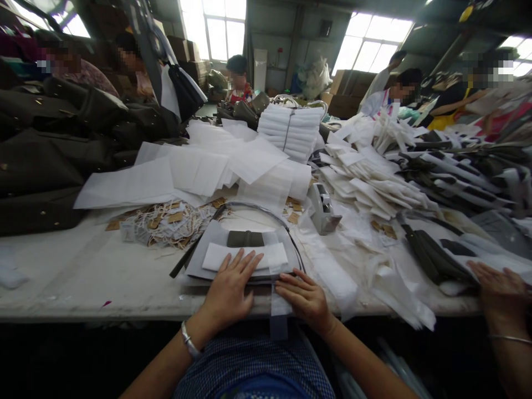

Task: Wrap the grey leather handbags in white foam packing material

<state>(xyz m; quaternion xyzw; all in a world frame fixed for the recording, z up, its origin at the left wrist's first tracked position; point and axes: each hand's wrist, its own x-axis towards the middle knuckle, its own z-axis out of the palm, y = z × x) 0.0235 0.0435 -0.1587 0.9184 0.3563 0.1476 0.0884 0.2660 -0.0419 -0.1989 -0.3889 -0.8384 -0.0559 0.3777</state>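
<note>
A grey handbag (208, 244) lies flat on the white table (83, 277) in front of me, wrapped partly in white foam sheet (274, 255), with its dark olive clasp flap (245, 239) showing and its strap (266, 210) arching behind. My left hand (230, 291) presses flat on the bag's near part, fingers stretched out. My right hand (305, 298) rests at the bag's near right corner, fingers curled down on a strip of white wrap (280, 305) that hangs over the table edge.
A heap of brown tags with white strings (166, 221) lies behind the bag on the left. A tape dispenser (324, 208) stands to the right. Foam sheet stacks (291, 130), dark bags (45, 160) and wrapped bags (432, 257) surround it. Another person's hand (499, 285) is at the right.
</note>
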